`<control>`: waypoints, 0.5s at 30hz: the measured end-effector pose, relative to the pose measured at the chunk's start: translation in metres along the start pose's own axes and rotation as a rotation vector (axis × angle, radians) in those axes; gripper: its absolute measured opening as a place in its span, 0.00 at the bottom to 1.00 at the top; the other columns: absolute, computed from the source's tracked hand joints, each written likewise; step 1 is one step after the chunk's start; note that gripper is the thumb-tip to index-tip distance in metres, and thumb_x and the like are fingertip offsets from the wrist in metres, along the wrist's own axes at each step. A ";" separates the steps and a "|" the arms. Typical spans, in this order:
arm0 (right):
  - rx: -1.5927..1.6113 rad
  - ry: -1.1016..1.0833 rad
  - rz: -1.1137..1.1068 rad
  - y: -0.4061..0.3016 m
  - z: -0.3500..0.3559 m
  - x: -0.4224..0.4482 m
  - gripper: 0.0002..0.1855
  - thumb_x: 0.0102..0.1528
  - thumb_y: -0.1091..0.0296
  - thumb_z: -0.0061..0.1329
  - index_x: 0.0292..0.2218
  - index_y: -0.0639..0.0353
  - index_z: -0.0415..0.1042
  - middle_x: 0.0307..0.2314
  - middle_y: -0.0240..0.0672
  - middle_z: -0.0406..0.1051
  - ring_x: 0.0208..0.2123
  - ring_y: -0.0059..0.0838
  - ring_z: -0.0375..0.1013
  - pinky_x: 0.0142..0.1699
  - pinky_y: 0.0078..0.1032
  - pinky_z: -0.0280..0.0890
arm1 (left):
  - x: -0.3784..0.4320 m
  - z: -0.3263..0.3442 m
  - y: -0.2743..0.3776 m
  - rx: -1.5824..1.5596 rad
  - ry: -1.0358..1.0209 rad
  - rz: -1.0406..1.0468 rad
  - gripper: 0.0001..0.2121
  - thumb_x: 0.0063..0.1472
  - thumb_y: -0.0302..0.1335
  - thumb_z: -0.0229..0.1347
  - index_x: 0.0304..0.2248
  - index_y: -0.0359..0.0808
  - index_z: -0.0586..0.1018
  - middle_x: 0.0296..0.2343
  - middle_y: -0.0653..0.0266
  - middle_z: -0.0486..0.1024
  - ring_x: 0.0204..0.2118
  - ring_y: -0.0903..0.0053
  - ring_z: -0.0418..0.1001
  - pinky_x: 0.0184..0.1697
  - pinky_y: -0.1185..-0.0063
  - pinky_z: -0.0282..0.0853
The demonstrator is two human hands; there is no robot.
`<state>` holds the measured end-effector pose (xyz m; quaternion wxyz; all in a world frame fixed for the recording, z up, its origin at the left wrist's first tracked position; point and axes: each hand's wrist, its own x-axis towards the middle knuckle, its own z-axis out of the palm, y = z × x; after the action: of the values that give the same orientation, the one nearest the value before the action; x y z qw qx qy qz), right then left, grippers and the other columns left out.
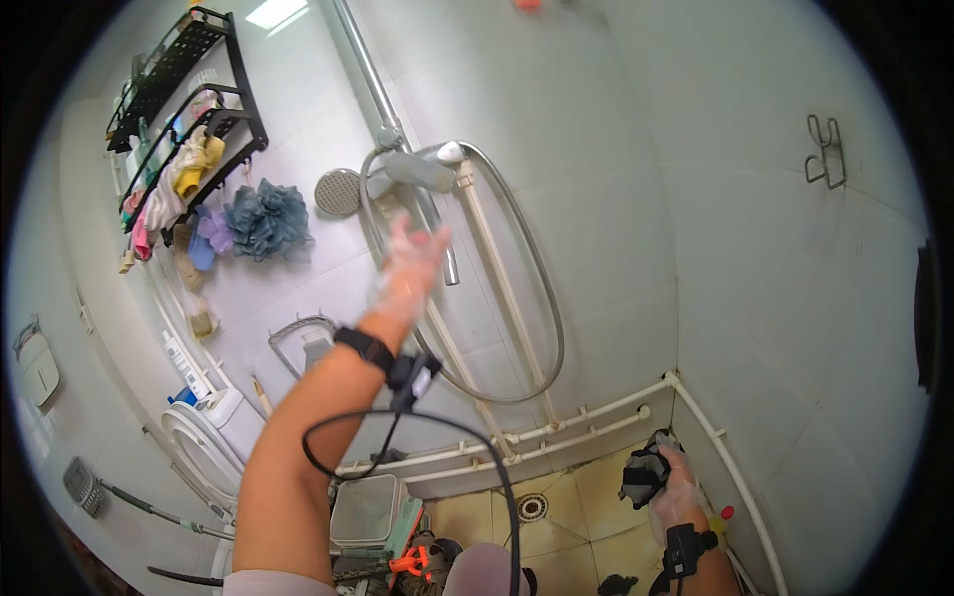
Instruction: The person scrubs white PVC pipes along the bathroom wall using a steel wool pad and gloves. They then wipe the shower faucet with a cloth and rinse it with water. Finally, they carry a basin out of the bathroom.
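My left hand [412, 262], wet and covered in what looks like suds or a thin clear glove, is raised in front of the wall with its fingers apart. It is blurred and sits just below the chrome shower mixer [417, 171] and its spout [452, 272]. Whether it touches either cannot be told. A small red spot shows between its fingers. Low on the right, my right hand [680, 488] grips a crumpled grey and black cloth item [645, 473] above the tiled floor. Both wrists wear black straps with small devices.
The shower hose [560, 328] loops down the wall beside the shower head [339, 192]. White pipes [581, 417] run along the wall base. A floor drain [532, 508], a bucket [365, 510], a toilet [201, 447] and a black rack [246, 112] with bath poufs [270, 220] stand around.
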<state>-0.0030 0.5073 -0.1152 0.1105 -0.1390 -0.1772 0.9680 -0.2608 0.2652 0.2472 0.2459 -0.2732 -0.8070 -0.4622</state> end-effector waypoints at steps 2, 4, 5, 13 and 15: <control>-0.003 0.037 0.005 -0.003 -0.004 0.003 0.12 0.54 0.62 0.45 0.33 0.63 0.68 0.27 0.41 0.73 0.26 0.37 0.71 0.29 0.32 0.65 | 0.013 -0.001 0.057 -0.255 -0.018 -0.184 0.48 0.54 0.45 0.57 0.59 0.36 0.34 0.52 0.53 0.62 0.40 0.72 0.71 0.52 0.66 0.61; -0.029 0.119 0.003 0.011 0.022 -0.001 0.12 0.54 0.62 0.45 0.34 0.63 0.68 0.27 0.41 0.73 0.26 0.36 0.71 0.29 0.31 0.65 | 0.036 -0.012 0.068 -0.309 -0.033 -0.061 0.50 0.54 0.47 0.56 0.59 0.37 0.31 0.54 0.46 0.56 0.40 0.68 0.71 0.46 0.68 0.62; -0.033 0.110 -0.005 0.016 0.026 0.002 0.12 0.54 0.62 0.46 0.34 0.63 0.68 0.27 0.41 0.72 0.27 0.37 0.71 0.29 0.33 0.65 | 0.049 -0.007 0.071 -0.293 -0.025 -0.093 0.46 0.54 0.44 0.57 0.57 0.37 0.34 0.50 0.45 0.60 0.36 0.69 0.72 0.35 0.74 0.66; -0.064 0.082 -0.018 0.019 0.072 -0.008 0.09 0.53 0.65 0.48 0.33 0.60 0.69 0.26 0.38 0.74 0.26 0.32 0.74 0.32 0.28 0.70 | 0.087 0.024 0.079 -0.470 0.242 -0.267 0.42 0.50 0.22 0.58 0.54 0.42 0.37 0.27 0.53 0.68 0.19 0.73 0.69 0.11 0.83 0.58; -0.071 0.113 -0.023 0.016 0.072 -0.008 0.09 0.52 0.65 0.48 0.34 0.60 0.69 0.26 0.37 0.75 0.25 0.32 0.74 0.33 0.28 0.70 | 0.063 0.033 0.098 -0.516 0.313 -0.276 0.43 0.50 0.21 0.58 0.55 0.44 0.36 0.28 0.53 0.68 0.20 0.73 0.69 0.11 0.82 0.60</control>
<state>-0.0207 0.4676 -0.0546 0.1263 -0.1953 -0.2063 0.9504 -0.2462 0.3493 0.3337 0.2247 -0.1404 -0.6453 -0.7165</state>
